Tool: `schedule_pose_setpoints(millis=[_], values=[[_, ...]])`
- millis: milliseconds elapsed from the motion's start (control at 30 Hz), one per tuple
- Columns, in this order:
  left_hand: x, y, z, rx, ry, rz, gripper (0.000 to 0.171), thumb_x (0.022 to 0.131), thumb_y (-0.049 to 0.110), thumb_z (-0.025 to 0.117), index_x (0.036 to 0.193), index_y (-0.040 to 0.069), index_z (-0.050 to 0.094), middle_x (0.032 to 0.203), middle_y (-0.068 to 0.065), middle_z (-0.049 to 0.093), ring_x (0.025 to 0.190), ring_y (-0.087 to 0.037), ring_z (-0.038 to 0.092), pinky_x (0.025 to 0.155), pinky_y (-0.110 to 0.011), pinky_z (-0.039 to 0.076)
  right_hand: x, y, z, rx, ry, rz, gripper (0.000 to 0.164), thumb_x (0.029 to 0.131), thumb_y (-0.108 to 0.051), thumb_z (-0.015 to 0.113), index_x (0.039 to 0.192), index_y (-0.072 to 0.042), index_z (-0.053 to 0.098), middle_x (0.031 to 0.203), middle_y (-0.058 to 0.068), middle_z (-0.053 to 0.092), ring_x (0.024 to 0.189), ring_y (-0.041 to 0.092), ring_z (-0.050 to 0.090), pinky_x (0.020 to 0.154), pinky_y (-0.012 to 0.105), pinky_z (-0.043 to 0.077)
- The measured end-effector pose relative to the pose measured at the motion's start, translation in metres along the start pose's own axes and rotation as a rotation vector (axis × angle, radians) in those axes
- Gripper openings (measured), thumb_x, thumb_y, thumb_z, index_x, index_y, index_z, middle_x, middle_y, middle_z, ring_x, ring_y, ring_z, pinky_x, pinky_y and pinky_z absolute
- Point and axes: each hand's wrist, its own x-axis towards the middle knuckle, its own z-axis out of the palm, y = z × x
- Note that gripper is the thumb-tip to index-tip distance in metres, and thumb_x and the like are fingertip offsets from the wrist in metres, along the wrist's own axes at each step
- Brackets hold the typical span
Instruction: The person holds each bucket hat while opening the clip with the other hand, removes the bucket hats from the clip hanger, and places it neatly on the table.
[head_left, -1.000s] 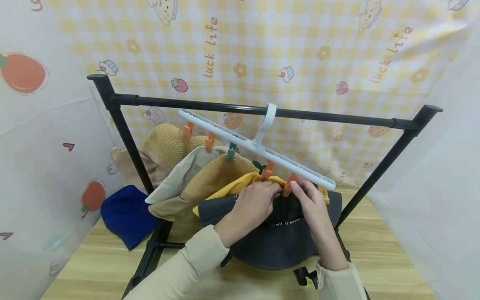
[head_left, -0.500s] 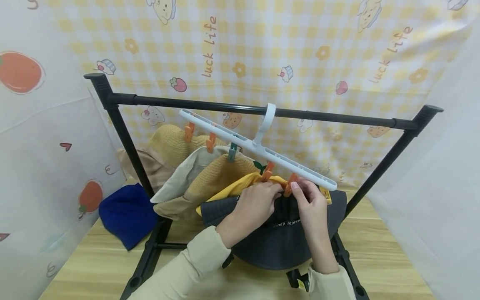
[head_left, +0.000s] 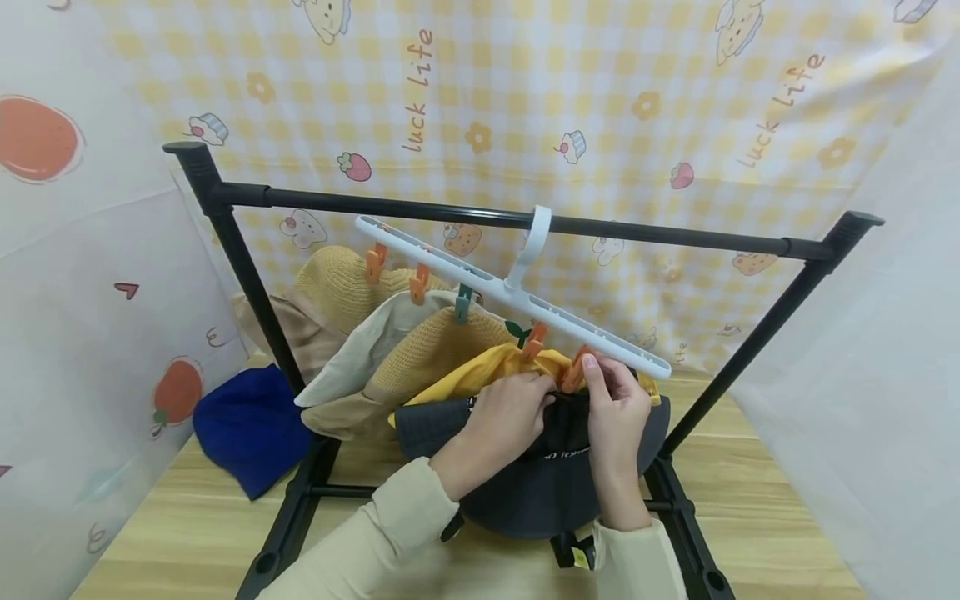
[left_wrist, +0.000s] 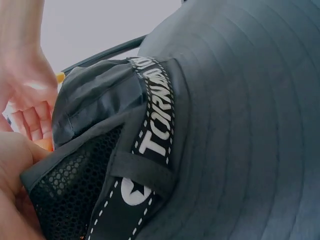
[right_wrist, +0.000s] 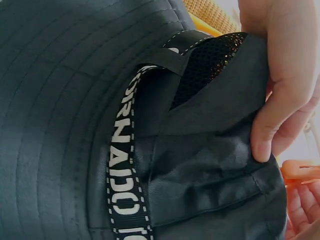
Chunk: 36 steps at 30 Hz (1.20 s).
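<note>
A black bucket hat [head_left: 525,492] hangs brim toward me, with white lettering on its band [right_wrist: 120,165]. My left hand [head_left: 504,421] pinches the top of its crown, thumb in front, as the right wrist view shows. My right hand [head_left: 619,412] grips an orange clip [head_left: 576,371] near the right end of a pale blue hanger [head_left: 480,282]. In the right wrist view the clip [right_wrist: 300,171] sits right at the crown's edge; whether its jaws hold the fabric, I cannot tell. Left of it, another orange clip [head_left: 534,342] is above a yellow hat [head_left: 465,379].
The hanger hooks over a black rack's bar [head_left: 360,204]. More clips hold a straw hat [head_left: 442,346] and a whitish hat [head_left: 367,350]. Behind them are another straw hat [head_left: 330,283] and a beige one [head_left: 281,321]. A blue beanie [head_left: 251,429] lies left on the wooden table [head_left: 187,533].
My right wrist and sleeve have swung left while the fingers stay at the orange clip. The black hat has shifted slightly left, and its crown top sits a little lower below the clip.
</note>
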Motion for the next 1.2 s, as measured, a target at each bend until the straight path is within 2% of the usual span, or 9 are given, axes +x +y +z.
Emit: schedule_pose_setpoints(millis=[167, 333, 533, 633, 800, 933, 1033, 1200], values=[[0.000, -0.001, -0.001, 0.001, 0.003, -0.010, 0.012, 0.091, 0.025, 0.060, 0.089, 0.015, 0.066, 0.075, 0.002, 0.064, 0.062, -0.012, 0.059, 0.049, -0.023, 0.044, 0.000, 0.002, 0.002, 0.026, 0.021, 0.006, 0.026, 0.089, -0.018, 0.064, 0.098, 0.007, 0.067, 0.082, -0.014, 0.066, 0.076, 0.003, 0.059, 0.065, 0.015, 0.047], [-0.003, -0.003, -0.004, -0.007, 0.000, -0.006, 0.011, 0.091, 0.024, 0.060, 0.088, 0.016, 0.067, 0.076, 0.004, 0.064, 0.064, -0.011, 0.059, 0.051, -0.022, 0.045, 0.000, 0.002, 0.001, 0.030, 0.009, 0.018, 0.028, 0.089, -0.019, 0.063, 0.101, 0.007, 0.066, 0.085, -0.014, 0.066, 0.080, 0.004, 0.059, 0.069, 0.014, 0.047], [-0.015, -0.015, -0.010, -0.033, 0.015, -0.002, 0.009, 0.091, 0.022, 0.060, 0.088, 0.017, 0.067, 0.080, 0.006, 0.066, 0.070, -0.009, 0.062, 0.057, -0.024, 0.048, 0.001, -0.001, -0.003, 0.003, -0.005, 0.061, 0.029, 0.089, -0.018, 0.063, 0.104, 0.006, 0.065, 0.086, -0.015, 0.065, 0.080, 0.002, 0.059, 0.071, 0.013, 0.047], [-0.022, -0.022, -0.018, -0.059, 0.043, 0.004, 0.008, 0.090, 0.020, 0.061, 0.090, 0.017, 0.068, 0.082, 0.006, 0.067, 0.073, -0.009, 0.063, 0.062, -0.025, 0.051, 0.002, -0.005, -0.008, -0.024, -0.046, 0.108, 0.032, 0.090, -0.020, 0.062, 0.110, 0.006, 0.063, 0.095, -0.006, 0.065, 0.085, 0.001, 0.058, 0.075, 0.011, 0.046], [-0.040, -0.039, -0.030, -0.096, 0.093, 0.008, 0.004, 0.088, 0.016, 0.064, 0.088, 0.018, 0.068, 0.083, 0.007, 0.067, 0.077, -0.008, 0.062, 0.068, -0.027, 0.052, 0.004, -0.011, -0.020, -0.083, -0.173, 0.200, 0.041, 0.091, -0.023, 0.058, 0.124, 0.001, 0.054, 0.120, 0.010, 0.057, 0.100, 0.002, 0.053, 0.082, 0.007, 0.042], [-0.061, -0.055, -0.042, -0.094, 0.124, 0.013, 0.005, 0.085, 0.015, 0.067, 0.087, 0.019, 0.068, 0.083, 0.009, 0.067, 0.078, -0.007, 0.063, 0.069, -0.027, 0.052, 0.008, -0.012, -0.029, -0.132, -0.246, 0.212, 0.042, 0.093, -0.024, 0.055, 0.128, -0.001, 0.049, 0.124, 0.011, 0.053, 0.100, 0.003, 0.052, 0.083, 0.007, 0.040], [-0.077, -0.066, -0.055, -0.066, 0.132, 0.021, 0.006, 0.084, 0.015, 0.069, 0.087, 0.020, 0.068, 0.082, 0.011, 0.065, 0.076, -0.005, 0.062, 0.067, -0.026, 0.051, 0.010, -0.012, -0.034, -0.141, -0.254, 0.194, 0.041, 0.094, -0.022, 0.054, 0.127, 0.001, 0.048, 0.121, 0.010, 0.051, 0.099, 0.004, 0.052, 0.084, 0.008, 0.040], [-0.102, -0.081, -0.084, -0.020, 0.151, 0.013, 0.010, 0.082, 0.014, 0.070, 0.088, 0.022, 0.068, 0.083, 0.012, 0.065, 0.075, -0.003, 0.060, 0.065, -0.026, 0.050, 0.015, -0.011, -0.042, -0.114, -0.208, 0.165, 0.034, 0.092, -0.017, 0.056, 0.121, 0.001, 0.050, 0.110, 0.002, 0.052, 0.099, 0.004, 0.052, 0.084, 0.008, 0.041]])
